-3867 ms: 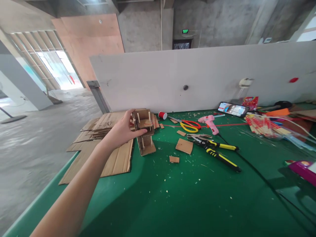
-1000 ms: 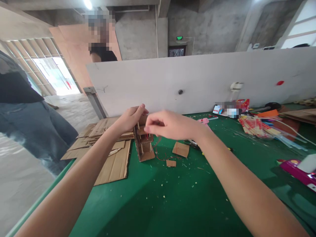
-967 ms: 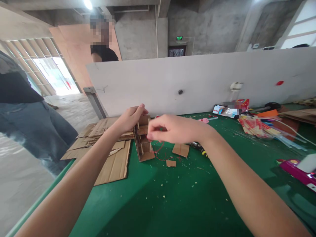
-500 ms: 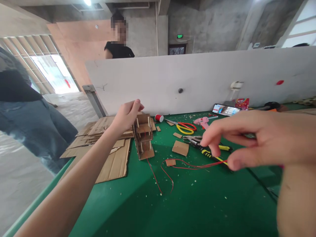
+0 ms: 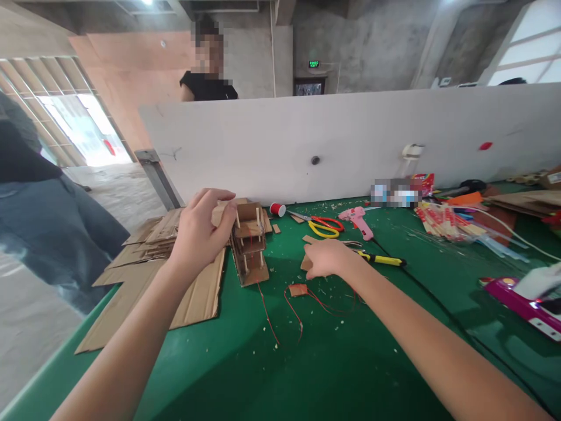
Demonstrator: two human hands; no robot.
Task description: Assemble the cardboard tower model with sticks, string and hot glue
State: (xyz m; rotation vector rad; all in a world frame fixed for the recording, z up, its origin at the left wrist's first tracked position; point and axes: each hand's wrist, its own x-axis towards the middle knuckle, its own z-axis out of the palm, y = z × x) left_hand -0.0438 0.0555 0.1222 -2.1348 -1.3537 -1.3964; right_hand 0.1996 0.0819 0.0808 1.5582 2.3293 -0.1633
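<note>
A small tiered cardboard model [image 5: 249,242] with wooden stick posts stands on the green table [image 5: 350,362]. My left hand [image 5: 199,234] is curled round its left side and top, holding it. A thin red thread [image 5: 302,307] runs down from the model and loops across the table. My right hand [image 5: 324,257] lies over a flat cardboard piece [image 5: 304,264] to the right of the model, fingers bent down onto it. Whether it grips the piece is unclear. A smaller cardboard scrap [image 5: 298,290] lies just in front of it.
Flat cardboard sheets [image 5: 175,280] are stacked left of the model. Behind lie a red thread spool [image 5: 277,209], scissors [image 5: 322,225], a pink glue gun [image 5: 360,220], yellow-handled pliers [image 5: 379,259] and packets of sticks [image 5: 442,219]. A white partition [image 5: 350,140] backs the table; people stand beyond and at left.
My right hand drew the red thread out to the right, let it drop, and came back down onto the cardboard piece. My left hand shifted from the model's top to its side.
</note>
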